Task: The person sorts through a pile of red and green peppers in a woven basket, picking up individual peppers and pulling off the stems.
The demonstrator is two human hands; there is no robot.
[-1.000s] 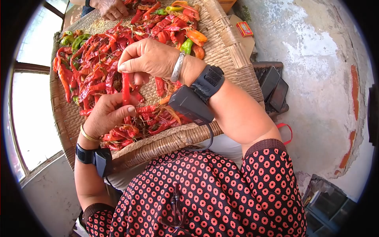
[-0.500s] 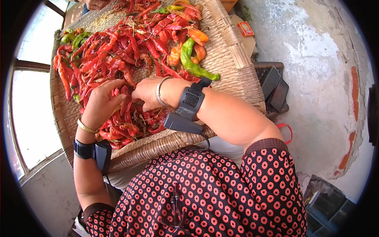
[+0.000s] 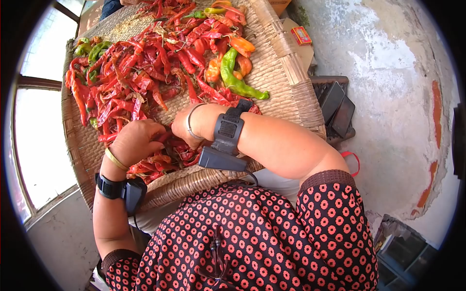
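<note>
Dried-looking red chili peppers (image 3: 145, 82) lie in a heap on a woven tray (image 3: 272, 63). At the near part of the heap, my left hand (image 3: 136, 140) has its fingers curled down and its thumb drawn in close; what it grips is hidden. Close beside it, my right hand (image 3: 187, 123) reaches in with bent fingers among the peppers, its fingertips mostly out of sight. Red chilies lie just below and between both hands. A long green pepper (image 3: 233, 77) and an orange pepper (image 3: 242, 44) rest right of the heap.
Pale seeds (image 3: 127, 30) are scattered at the tray's far side, where another person's hand (image 3: 130, 2) shows at the edge. A small red box (image 3: 301, 36) and a dark crate (image 3: 335, 109) stand to the right. A window (image 3: 41, 140) is on the left.
Both hands have drawn slightly toward me and down. My left fingers have curled in, and chilies have been pulled nearer, baring a patch of woven tray beyond my hands.
</note>
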